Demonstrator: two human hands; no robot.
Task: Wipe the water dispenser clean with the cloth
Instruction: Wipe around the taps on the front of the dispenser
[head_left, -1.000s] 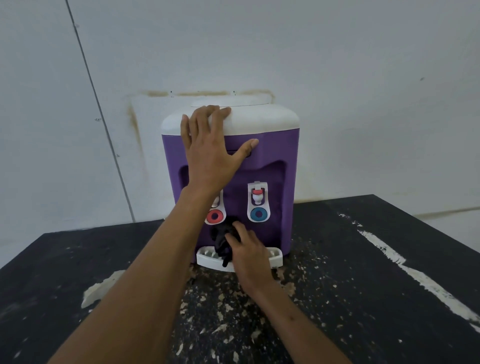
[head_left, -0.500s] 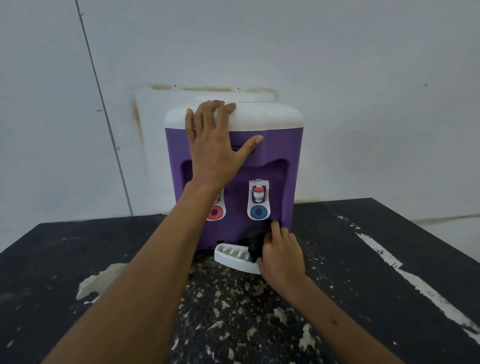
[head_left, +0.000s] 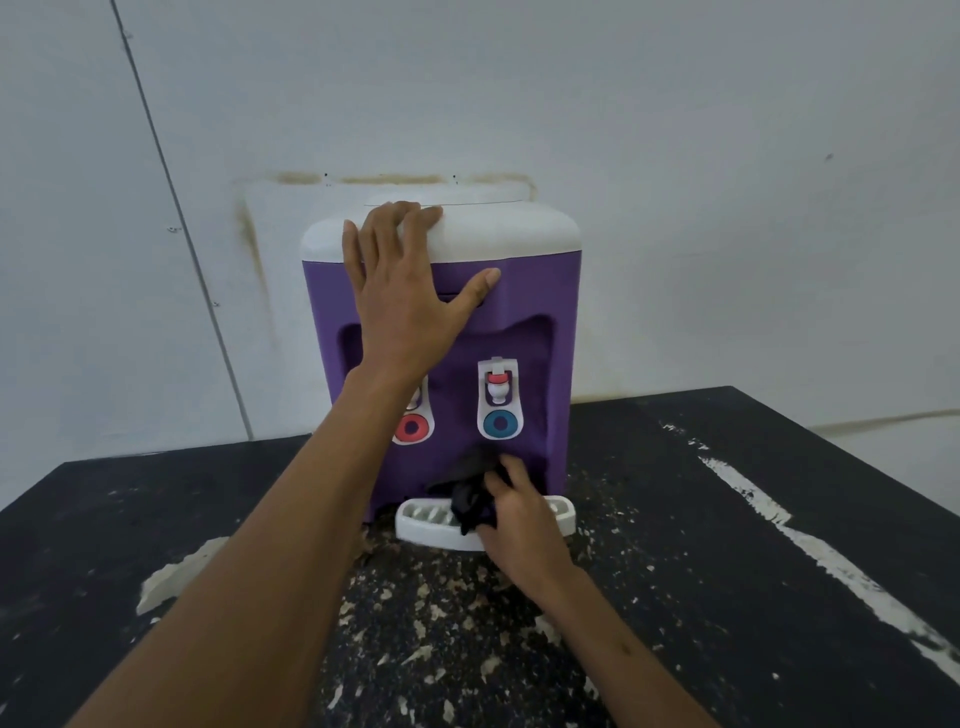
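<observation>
On the black table (head_left: 727, 597) across the lower frame stands the purple water dispenser (head_left: 540, 312) at centre, the left hand (head_left: 405, 301) spread flat, fingers straight, on its upper front, the right hand (head_left: 519, 525) just below centre with fingers curled round the black cloth (head_left: 467, 499) over the drip tray (head_left: 421, 525).

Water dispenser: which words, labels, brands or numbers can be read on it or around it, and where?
None can be read. The water dispenser shows no brand or label; the left hand covers part of its front. Its only marks are a red ring and a blue ring, without letters.
</observation>
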